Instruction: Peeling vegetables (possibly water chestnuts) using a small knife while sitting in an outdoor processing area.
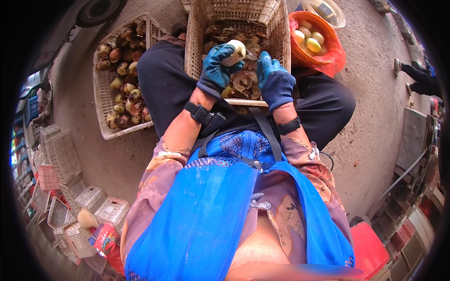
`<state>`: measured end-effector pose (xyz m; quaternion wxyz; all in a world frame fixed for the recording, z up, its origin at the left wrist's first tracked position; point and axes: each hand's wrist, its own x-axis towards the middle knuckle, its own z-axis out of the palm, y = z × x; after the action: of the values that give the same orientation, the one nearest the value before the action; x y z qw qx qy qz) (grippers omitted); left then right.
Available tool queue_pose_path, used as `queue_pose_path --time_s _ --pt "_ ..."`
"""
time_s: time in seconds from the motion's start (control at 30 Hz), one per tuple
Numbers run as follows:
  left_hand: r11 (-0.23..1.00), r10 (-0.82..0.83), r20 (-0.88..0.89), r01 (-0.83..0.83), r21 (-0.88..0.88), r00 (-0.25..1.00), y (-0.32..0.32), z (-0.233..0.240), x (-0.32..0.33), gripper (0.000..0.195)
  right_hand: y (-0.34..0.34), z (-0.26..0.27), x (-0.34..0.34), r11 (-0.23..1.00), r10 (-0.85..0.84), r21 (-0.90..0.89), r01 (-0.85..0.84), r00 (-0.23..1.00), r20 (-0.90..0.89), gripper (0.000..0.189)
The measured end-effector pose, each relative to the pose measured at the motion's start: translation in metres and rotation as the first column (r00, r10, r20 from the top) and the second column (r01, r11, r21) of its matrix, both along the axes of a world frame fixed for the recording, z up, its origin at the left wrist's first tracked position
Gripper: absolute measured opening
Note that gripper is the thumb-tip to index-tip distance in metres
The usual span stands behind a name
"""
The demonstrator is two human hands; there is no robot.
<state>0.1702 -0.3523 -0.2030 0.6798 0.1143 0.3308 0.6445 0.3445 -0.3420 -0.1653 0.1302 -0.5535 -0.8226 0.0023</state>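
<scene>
My left hand (216,68), in a teal-coated work glove, grips a pale peeled onion (235,52) above a plastic crate (190,45) that stands between my legs. On the right, my right hand (276,79), gloved the same way, is closed around a small tool whose thin blade (251,54) points at the onion; its handle is hidden in the glove. Onion skins (244,81) lie in the crate below both hands. Unpeeled onions (123,87) with dark, dirty skins fill much of a second crate (99,105) at the left. Peeled onions (313,45) sit in an orange basket (296,49) at the right.
Red mesh netting (334,63) hangs over the orange basket, with a translucent tub (339,17) behind it. Stacked crates (63,154) stand at the far left, a red stool (369,246) at the lower right. Another person's legs (420,80) show at the right edge.
</scene>
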Motion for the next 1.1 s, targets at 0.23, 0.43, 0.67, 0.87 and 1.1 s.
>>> queue_pose_path --time_s 0.23,0.43,0.67,0.87,1.1 --pt "0.999 0.036 0.086 -0.036 -0.002 0.996 0.004 -0.022 -0.003 0.026 0.011 -0.011 0.002 0.985 -0.112 -0.14 0.103 0.992 -0.053 0.026" --pt "0.992 -0.081 0.093 0.071 0.108 0.992 0.001 0.01 0.004 0.034 0.018 -0.017 0.011 0.874 -0.336 -0.485 -0.031 0.682 -0.649 0.033" --pt "0.96 -0.187 -0.254 0.232 0.16 0.949 0.002 0.013 0.003 0.051 0.015 0.007 -0.004 0.718 -0.477 -0.532 -0.448 0.24 -0.846 0.036" --pt "0.965 -0.183 -0.094 0.197 0.171 0.979 -0.003 0.028 0.018 0.054 0.015 -0.003 0.0 0.769 -0.493 -0.509 -0.385 0.15 -0.857 0.026" --pt "0.981 -0.167 -0.449 0.192 0.009 0.878 -0.006 0.032 0.022 0.048 0.011 0.0 -0.005 0.773 -0.518 -0.51 -0.378 0.088 -0.851 0.021"
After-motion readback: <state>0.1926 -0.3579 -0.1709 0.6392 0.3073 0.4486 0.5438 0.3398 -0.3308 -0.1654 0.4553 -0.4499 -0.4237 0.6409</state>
